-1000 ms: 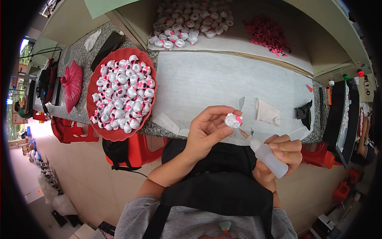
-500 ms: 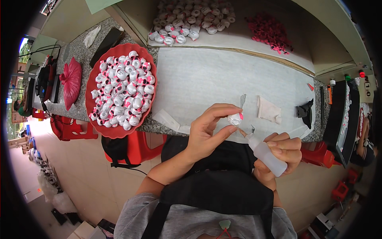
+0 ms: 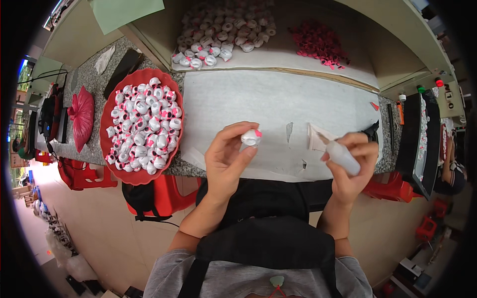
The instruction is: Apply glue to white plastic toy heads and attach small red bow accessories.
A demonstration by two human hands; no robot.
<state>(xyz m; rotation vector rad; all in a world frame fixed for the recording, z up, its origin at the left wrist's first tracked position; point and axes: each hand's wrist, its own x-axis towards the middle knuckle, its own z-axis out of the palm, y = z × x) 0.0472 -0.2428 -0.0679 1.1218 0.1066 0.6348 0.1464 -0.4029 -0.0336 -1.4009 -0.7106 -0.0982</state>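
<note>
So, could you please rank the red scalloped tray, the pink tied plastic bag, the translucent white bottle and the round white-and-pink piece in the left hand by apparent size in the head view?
1. Red tray
2. Pink bag
3. White bottle, partly covered by the right hand
4. White-and-pink piece

Assembly workshop: stone workbench, heaped white pieces, co-worker nearby.
</note>
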